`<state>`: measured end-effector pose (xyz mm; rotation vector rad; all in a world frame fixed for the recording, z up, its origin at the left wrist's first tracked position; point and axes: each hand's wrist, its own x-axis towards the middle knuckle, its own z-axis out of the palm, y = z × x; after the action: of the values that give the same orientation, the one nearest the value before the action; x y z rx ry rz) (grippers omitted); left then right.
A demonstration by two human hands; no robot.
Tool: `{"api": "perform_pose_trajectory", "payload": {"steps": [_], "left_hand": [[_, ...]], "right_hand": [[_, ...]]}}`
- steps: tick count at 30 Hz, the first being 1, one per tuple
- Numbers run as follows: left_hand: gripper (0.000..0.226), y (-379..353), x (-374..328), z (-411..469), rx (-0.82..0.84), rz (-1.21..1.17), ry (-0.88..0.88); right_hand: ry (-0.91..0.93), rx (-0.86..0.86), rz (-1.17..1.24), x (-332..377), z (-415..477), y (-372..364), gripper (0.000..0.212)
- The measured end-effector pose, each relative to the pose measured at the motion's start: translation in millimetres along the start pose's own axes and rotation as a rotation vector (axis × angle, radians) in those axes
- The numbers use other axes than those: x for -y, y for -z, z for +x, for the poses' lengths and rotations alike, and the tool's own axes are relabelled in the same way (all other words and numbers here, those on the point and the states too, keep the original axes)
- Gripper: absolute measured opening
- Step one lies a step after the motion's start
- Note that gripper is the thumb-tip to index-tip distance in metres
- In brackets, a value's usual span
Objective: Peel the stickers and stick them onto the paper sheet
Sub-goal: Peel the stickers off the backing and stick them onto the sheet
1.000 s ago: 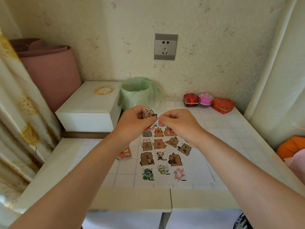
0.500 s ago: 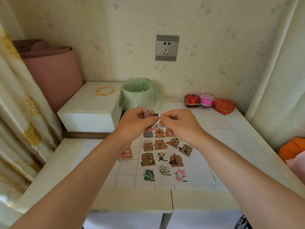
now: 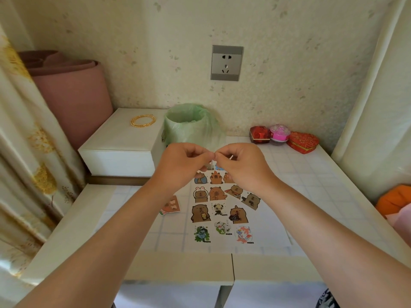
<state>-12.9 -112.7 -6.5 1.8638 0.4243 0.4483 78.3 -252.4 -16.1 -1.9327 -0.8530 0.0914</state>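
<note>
Both hands are raised over the far end of the paper sheet [image 3: 269,230], and their fingertips meet above it. The left hand [image 3: 184,165] and the right hand [image 3: 242,167] each have the fingers curled in, thumb and forefinger pinched on a small pale slip [image 3: 212,164] that hangs just below where the tips touch. Its printed face cannot be seen.

The sheet lies flat on the tiled desk [image 3: 311,185], its near edge close to the desk's near rim. Cartoon stickers [image 3: 216,193] sit on it in rows, brown animals in the far and middle rows and three lighter, more colourful ones in the nearest row. A loose sticker card [image 3: 171,205] lies on the desk just left of the sheet, partly under the left wrist.

Far behind the hands stands a bin lined with a green bag [image 3: 189,123], beside a white box [image 3: 124,141] that carries a gold bangle [image 3: 142,120]. Three small gift boxes [image 3: 280,132] sit at the far right against the wall.
</note>
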Motion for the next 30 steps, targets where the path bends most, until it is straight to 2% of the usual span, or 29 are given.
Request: {"api": "perform_pose_trajectory", "payload": {"steps": [8, 11, 14, 17, 23, 26, 30], "left_hand": [[0.006, 5, -1, 0, 0.005, 0.005, 0.046], [0.009, 8, -2, 2, 0.007, -0.027, 0.066], [0.015, 15, -1, 4, 0.001, -0.051, 0.058], [0.008, 20, 0, 5, 0.013, -0.058, 0.026], [0.01, 35, 5, 4, 0.034, -0.015, -0.022], [0.008, 44, 7, 5, 0.005, 0.001, -0.018], [0.01, 63, 10, 9, -0.106, 0.098, -0.006]], "right_hand": [[0.066, -0.028, -0.083, 5, 1, -4, 0.017], [0.048, -0.035, -0.033, 9, 2, -7, 0.015], [-0.025, -0.022, 0.034, 15, 2, -10, 0.022], [-0.082, 0.004, 0.114, 20, 2, -15, 0.016], [-0.012, -0.017, 0.106, 28, 4, -21, 0.009], [-0.025, -0.042, 0.113, 33, 5, -28, 0.017], [-0.047, -0.06, 0.094, 35, 12, -40, 0.013]]}}
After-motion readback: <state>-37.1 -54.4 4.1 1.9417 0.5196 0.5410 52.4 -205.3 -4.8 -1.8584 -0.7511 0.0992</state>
